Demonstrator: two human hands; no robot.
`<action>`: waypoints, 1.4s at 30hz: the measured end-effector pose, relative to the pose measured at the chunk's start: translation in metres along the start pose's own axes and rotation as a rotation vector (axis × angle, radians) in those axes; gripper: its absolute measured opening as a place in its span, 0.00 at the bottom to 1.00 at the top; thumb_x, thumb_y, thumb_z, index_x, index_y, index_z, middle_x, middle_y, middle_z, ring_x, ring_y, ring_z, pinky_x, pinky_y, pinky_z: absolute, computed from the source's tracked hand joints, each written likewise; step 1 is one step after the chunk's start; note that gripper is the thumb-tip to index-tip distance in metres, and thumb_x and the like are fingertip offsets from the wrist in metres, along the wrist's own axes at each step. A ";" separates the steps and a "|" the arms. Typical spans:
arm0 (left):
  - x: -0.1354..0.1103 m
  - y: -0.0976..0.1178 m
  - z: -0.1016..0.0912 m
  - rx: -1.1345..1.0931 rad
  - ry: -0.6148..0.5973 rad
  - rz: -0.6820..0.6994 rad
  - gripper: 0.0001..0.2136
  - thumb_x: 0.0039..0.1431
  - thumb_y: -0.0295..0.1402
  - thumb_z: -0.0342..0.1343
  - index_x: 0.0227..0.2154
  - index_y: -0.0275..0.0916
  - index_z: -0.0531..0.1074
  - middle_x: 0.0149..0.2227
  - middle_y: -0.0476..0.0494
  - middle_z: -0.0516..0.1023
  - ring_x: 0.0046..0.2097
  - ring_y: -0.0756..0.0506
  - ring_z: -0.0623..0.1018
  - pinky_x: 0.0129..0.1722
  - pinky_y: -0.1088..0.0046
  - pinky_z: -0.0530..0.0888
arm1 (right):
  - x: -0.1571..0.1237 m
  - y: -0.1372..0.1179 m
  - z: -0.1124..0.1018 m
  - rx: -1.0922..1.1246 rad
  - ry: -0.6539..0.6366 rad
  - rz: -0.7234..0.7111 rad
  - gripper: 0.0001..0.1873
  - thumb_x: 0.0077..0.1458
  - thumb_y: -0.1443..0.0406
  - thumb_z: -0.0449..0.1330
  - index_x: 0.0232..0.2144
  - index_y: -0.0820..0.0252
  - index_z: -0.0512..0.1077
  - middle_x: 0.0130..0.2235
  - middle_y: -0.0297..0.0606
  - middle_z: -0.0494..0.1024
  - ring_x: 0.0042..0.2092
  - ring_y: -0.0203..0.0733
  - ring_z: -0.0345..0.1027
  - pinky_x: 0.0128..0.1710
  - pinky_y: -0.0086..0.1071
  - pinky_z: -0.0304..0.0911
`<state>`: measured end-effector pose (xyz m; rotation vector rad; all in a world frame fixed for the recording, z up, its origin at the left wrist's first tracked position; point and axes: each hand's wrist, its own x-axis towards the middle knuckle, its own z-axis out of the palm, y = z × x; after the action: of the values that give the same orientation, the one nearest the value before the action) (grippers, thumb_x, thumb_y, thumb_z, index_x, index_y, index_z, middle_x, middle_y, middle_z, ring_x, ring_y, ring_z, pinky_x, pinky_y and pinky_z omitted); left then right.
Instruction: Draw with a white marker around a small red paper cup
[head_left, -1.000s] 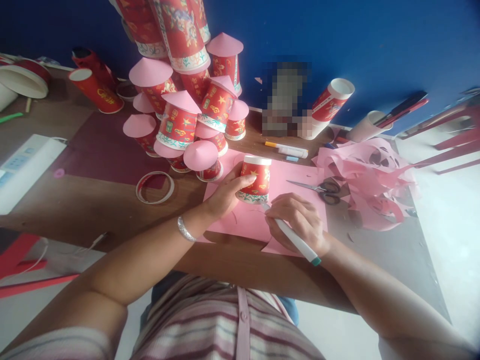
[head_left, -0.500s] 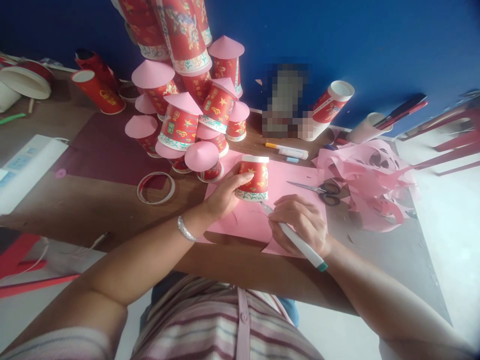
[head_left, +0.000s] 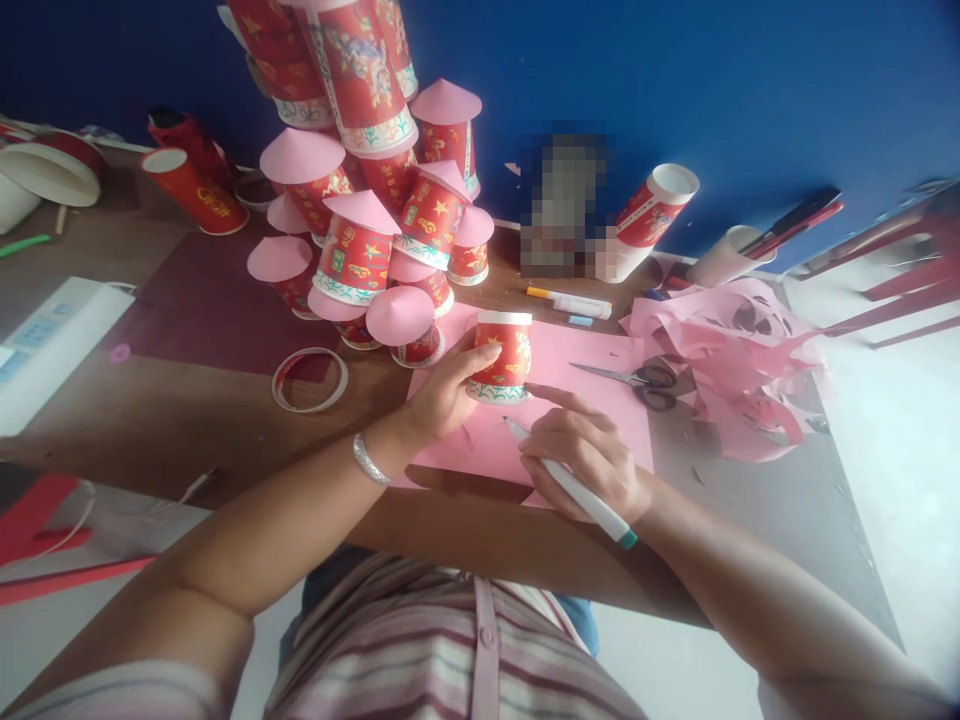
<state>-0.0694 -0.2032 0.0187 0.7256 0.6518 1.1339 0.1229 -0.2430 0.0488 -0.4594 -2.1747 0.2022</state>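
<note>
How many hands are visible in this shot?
2: the left hand grips the red cup; the right hand, lower right of it, holds a white marker. A pixelated patch could hide others.

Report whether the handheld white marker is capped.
Uncapped: the white green-ended marker in the right hand shows a narrow bare tip over the pink paper.

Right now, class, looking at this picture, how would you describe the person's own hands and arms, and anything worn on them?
Both the left hand and right hand are ungloved. A silvery, band-like bracelet circles the left wrist; none shows on the right. A pale, striped short sleeve covers the left upper arm; the right sleeve is unclear.
</note>
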 end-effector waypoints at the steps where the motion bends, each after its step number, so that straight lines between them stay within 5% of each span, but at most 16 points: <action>1: 0.000 -0.001 0.000 0.026 -0.012 0.009 0.21 0.56 0.50 0.70 0.45 0.41 0.76 0.42 0.43 0.80 0.47 0.40 0.80 0.51 0.60 0.75 | 0.000 0.000 0.001 0.004 -0.004 -0.002 0.12 0.63 0.75 0.61 0.44 0.56 0.69 0.31 0.28 0.75 0.30 0.35 0.72 0.55 0.50 0.84; 6: -0.002 -0.003 -0.003 0.124 -0.017 0.030 0.21 0.55 0.48 0.73 0.44 0.41 0.77 0.38 0.46 0.78 0.41 0.44 0.78 0.44 0.64 0.73 | -0.002 0.000 0.003 0.034 -0.010 -0.012 0.11 0.63 0.74 0.62 0.45 0.56 0.70 0.32 0.28 0.75 0.31 0.35 0.72 0.55 0.48 0.84; 15: 0.001 0.000 0.000 0.010 0.023 0.012 0.14 0.60 0.41 0.67 0.44 0.39 0.78 0.41 0.44 0.80 0.45 0.43 0.79 0.50 0.63 0.75 | -0.003 0.003 -0.001 0.016 0.008 0.005 0.15 0.61 0.75 0.62 0.47 0.56 0.71 0.33 0.29 0.77 0.31 0.37 0.73 0.54 0.50 0.84; 23: 0.000 -0.001 0.002 0.076 0.005 -0.011 0.20 0.59 0.47 0.70 0.47 0.39 0.78 0.43 0.42 0.82 0.47 0.40 0.81 0.51 0.61 0.76 | -0.003 0.004 0.000 0.019 0.013 0.014 0.16 0.60 0.76 0.62 0.48 0.56 0.71 0.33 0.28 0.77 0.31 0.36 0.73 0.55 0.49 0.84; 32: 0.000 0.000 0.005 0.072 0.002 -0.004 0.19 0.58 0.45 0.71 0.45 0.40 0.76 0.41 0.44 0.81 0.46 0.41 0.80 0.47 0.63 0.75 | -0.003 0.008 -0.001 -0.084 0.065 0.030 0.14 0.61 0.75 0.62 0.47 0.55 0.71 0.31 0.31 0.78 0.31 0.39 0.76 0.34 0.35 0.80; 42: -0.001 -0.003 0.003 0.096 0.035 -0.023 0.18 0.58 0.43 0.70 0.47 0.40 0.76 0.42 0.44 0.81 0.45 0.42 0.80 0.47 0.63 0.75 | -0.004 0.006 0.000 -0.130 0.023 0.033 0.11 0.64 0.75 0.61 0.45 0.58 0.69 0.31 0.32 0.76 0.29 0.36 0.73 0.28 0.30 0.72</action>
<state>-0.0659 -0.2055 0.0180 0.7794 0.7465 1.1025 0.1263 -0.2391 0.0443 -0.5690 -2.1665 0.0732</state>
